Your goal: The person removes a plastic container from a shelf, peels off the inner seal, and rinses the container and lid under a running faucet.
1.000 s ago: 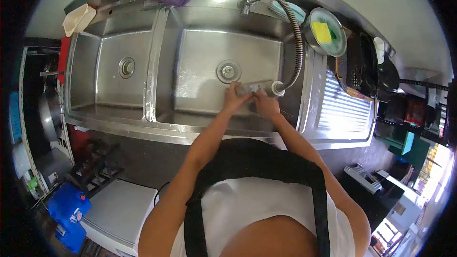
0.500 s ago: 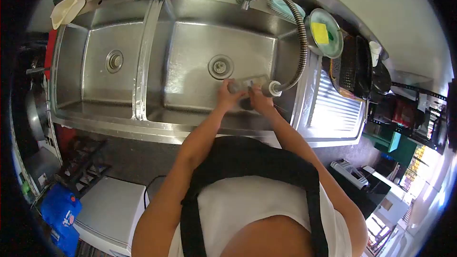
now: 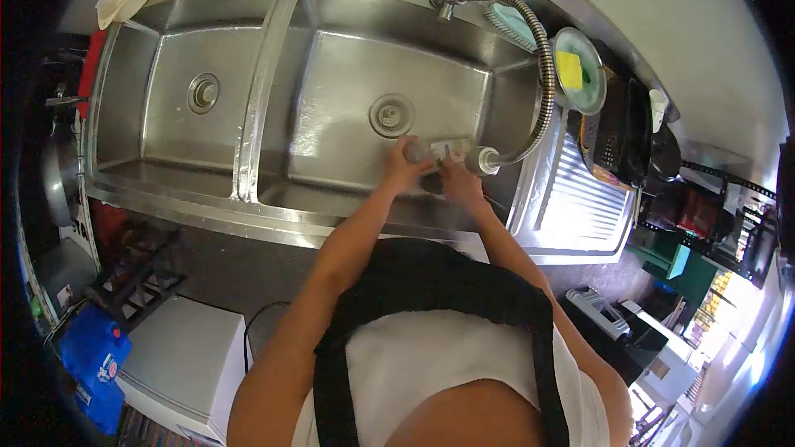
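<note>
Hands [image 3: 402,169] on clear container [image 3: 451,149] | metal bowl [image 3: 590,98]: yellow sponge [image 3: 569,70] inside

Fisheye-curved view from a head-worn camera, facing forward and steeply down: black cloth apron [image 3: 431,277] and white cloth top [image 3: 414,343] close below, two-basin stainless-steel sink [image 3: 207,219] beyond, its far edge uppermost

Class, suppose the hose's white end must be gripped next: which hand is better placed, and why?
Probably the right hand: it sits nearer the white end. The left hand is farther off, at the opposite end of the clear container.
</note>
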{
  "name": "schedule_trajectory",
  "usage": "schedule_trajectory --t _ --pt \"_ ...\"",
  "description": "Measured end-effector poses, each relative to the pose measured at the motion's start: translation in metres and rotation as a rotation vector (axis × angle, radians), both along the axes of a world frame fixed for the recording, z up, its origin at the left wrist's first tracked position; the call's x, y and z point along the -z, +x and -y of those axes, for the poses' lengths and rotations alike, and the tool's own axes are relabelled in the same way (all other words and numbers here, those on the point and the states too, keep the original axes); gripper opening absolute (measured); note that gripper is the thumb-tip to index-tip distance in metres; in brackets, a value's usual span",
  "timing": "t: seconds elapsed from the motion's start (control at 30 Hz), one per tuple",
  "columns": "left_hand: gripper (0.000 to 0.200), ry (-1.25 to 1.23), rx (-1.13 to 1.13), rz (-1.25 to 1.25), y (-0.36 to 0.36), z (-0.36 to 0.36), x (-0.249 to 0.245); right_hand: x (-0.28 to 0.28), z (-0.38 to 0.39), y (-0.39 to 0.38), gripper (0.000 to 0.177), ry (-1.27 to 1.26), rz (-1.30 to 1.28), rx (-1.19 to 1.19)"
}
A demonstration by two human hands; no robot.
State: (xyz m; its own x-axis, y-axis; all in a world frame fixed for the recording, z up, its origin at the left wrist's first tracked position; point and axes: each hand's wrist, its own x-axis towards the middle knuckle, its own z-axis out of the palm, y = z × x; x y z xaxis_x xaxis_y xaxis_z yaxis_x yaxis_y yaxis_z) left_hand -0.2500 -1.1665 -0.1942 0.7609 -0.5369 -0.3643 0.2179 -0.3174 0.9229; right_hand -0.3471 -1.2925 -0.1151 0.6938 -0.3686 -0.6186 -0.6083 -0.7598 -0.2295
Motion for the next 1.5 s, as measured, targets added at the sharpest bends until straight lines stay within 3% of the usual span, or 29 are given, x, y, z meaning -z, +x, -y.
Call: schedule_trajectory --t 0.13,0.2,0.33,0.4,0.5,0.53,0.6,0.63,0.8,0.93,1.0,1.03,1.1,1.13,1.3,1.4,1.43,1.5 --pt "0.067 -0.078 0.015 0.088 -0.005 0.004 0.017 0.016 0.003 -0.004 0.023 0.002 0.114 -0.142" --pt "0.064 -0.109 -0.012 0.09 -0.009 0.004 0.023 0.013 0.004 -0.002 0.022 -0.137 0.073 -0.262" --pt "0.063 -0.087 -0.002 0.058 -0.003 0.003 0.007 0.011 0.004 0.009 0.023 -0.076 0.045 -0.181" --pt "0.063 -0.051 0.004 0.049 -0.001 0.003 0.002 -0.001 0.003 0.018 0.029 -0.065 -0.147 -0.154" --pt "0.064 -0.116 0.001 0.115 -0.005 0.005 0.013 0.129 0.028 -0.043 0.028 -0.034 0.372 0.214" --pt "0.066 -0.053 0.037 0.132 -0.007 0.006 0.016 0.118 0.039 -0.043 0.028 -0.035 0.373 0.211" --pt "0.068 0.016 0.068 0.155 -0.004 0.003 0.015 0.079 0.052 -0.03 0.066 0.271 0.013 0.565" --pt "0.068 0.032 0.051 0.113 -0.002 0.002 0.009 0.069 0.048 -0.023 0.066 0.272 0.013 0.56" --pt "0.068 -0.082 -0.021 0.106 -0.011 0.008 0.038 0.039 0.008 0.003 0.022 0.021 0.136 -0.189" --pt "0.068 -0.031 -0.003 0.036 -0.008 0.005 0.025 0.083 0.022 -0.016 0.025 -0.07 0.437 -0.279" --pt "0.068 -0.027 0.0 0.026 -0.007 0.006 0.021 0.093 0.029 -0.016 0.038 -0.173 0.507 -0.437" --pt "0.068 -0.071 -0.015 0.027 -0.008 0.007 0.024 0.098 0.031 -0.015 0.038 -0.173 0.503 -0.438" --pt "0.067 -0.113 -0.025 0.031 -0.008 0.006 0.03 0.108 0.034 -0.009 0.041 0.059 0.177 -0.106" --pt "0.067 -0.075 -0.013 0.054 -0.008 0.008 0.029 0.108 0.041 -0.011 0.041 0.052 0.18 -0.1" --pt "0.067 0.103 0.057 0.119 -0.004 0.003 0.005 0.103 0.089 -0.029 0.025 0.305 0.58 -0.206" --pt "0.067 0.121 0.078 -0.021 0.0 0.004 -0.001 0.071 0.074 -0.017 0.033 0.145 0.393 -0.233" --pt "0.067 0.081 0.06 -0.008 -0.002 0.005 0.001 0.138 0.077 -0.031 0.032 -0.496 0.466 -0.72" --pt "0.067 0.044 0.053 -0.001 -0.01 0.005 0.013 0.068 0.041 0.001 0.028 -0.077 0.235 -0.457"
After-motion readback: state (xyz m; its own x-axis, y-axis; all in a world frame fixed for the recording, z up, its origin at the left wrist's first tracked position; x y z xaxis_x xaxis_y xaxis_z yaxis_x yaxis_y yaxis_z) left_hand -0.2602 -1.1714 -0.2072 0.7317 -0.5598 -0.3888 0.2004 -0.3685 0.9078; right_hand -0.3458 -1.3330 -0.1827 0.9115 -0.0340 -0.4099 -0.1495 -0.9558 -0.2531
